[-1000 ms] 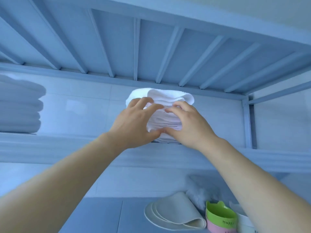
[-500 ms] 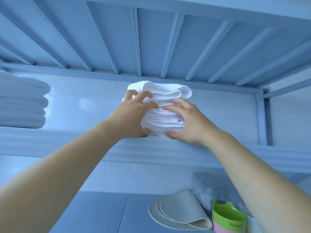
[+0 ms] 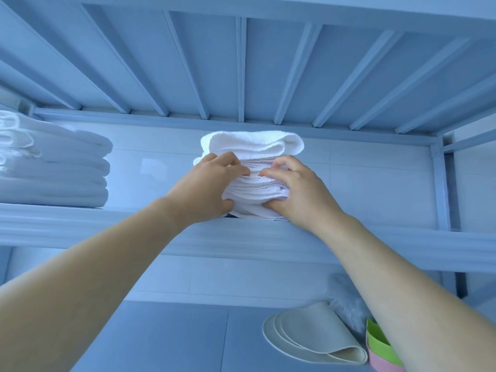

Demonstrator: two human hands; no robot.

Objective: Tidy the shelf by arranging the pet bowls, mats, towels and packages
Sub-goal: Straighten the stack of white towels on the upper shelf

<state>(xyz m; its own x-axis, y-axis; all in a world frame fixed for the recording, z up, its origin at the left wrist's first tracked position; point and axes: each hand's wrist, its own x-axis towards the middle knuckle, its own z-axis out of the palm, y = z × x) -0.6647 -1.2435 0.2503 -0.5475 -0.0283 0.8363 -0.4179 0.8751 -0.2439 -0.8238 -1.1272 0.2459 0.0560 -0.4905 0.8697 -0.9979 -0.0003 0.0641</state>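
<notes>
A stack of small folded white towels sits on the upper shelf board, near its front edge. My left hand grips the stack's left side, fingers curled over the front and thumb under the bottom layers. My right hand grips the right side the same way. Their fingertips almost meet at the stack's front. A second, larger pile of folded white towels lies on the same shelf at the far left.
On the lower shelf at the right lie curled beige mats, with stacked green and pink pet bowls beside them and a clear plastic package behind. A slatted shelf underside runs overhead. An upright post stands right.
Both hands stay on the small towel stack; their fingertips have drawn closer together at its front. The view has tilted slightly upward.
</notes>
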